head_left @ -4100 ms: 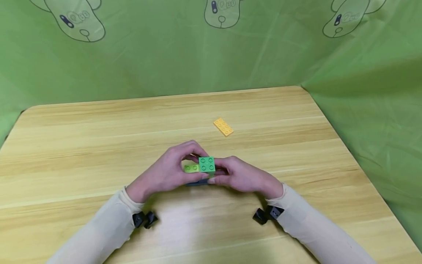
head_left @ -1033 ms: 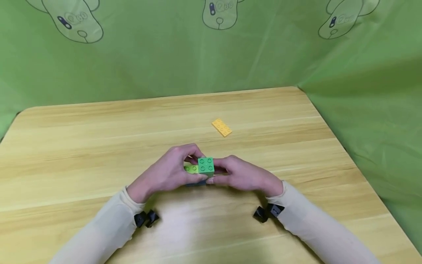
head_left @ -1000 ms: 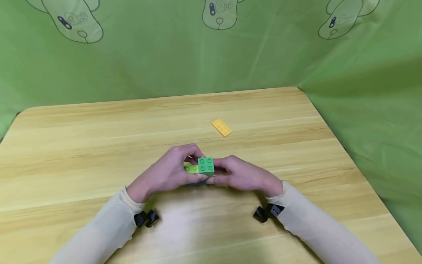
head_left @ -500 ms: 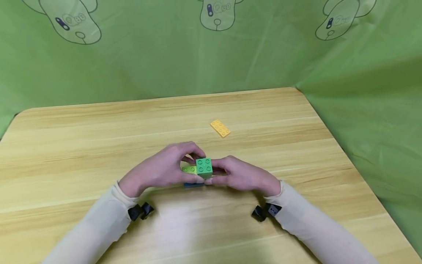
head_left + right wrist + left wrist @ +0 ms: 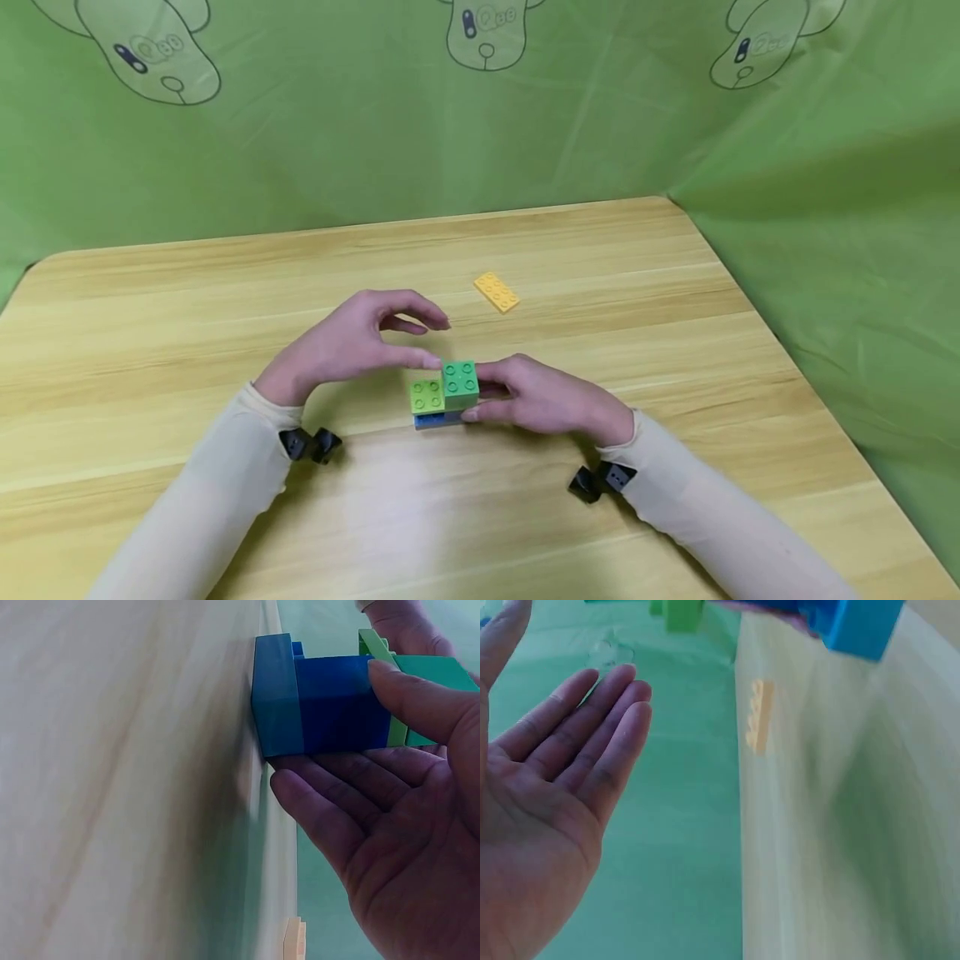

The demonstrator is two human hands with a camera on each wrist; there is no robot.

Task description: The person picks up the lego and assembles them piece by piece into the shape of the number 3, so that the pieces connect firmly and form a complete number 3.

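A stack of toy building bricks stands on the table in front of me. On top is a green brick (image 5: 460,382), set on the right half of a lime plate (image 5: 427,396). Beneath them, in the right wrist view, are a dark blue brick (image 5: 337,705) and a lighter blue brick (image 5: 274,697) at the bottom. My right hand (image 5: 551,396) holds the stack from the right, thumb on the near side and fingers behind. My left hand (image 5: 352,337) is behind and left of the stack, fingers extended and holding nothing; its palm shows in the left wrist view.
A yellow-orange studded plate (image 5: 497,292) lies flat on the wooden table (image 5: 225,317), beyond the stack. Green cloth (image 5: 337,150) hangs behind the table and along its right side. Small black devices (image 5: 309,445) are strapped at both wrists.
My left hand has let go of the brick stack and moved back and to the left, uncovering the lime plate. The right hand keeps its hold. The view has shifted slightly.
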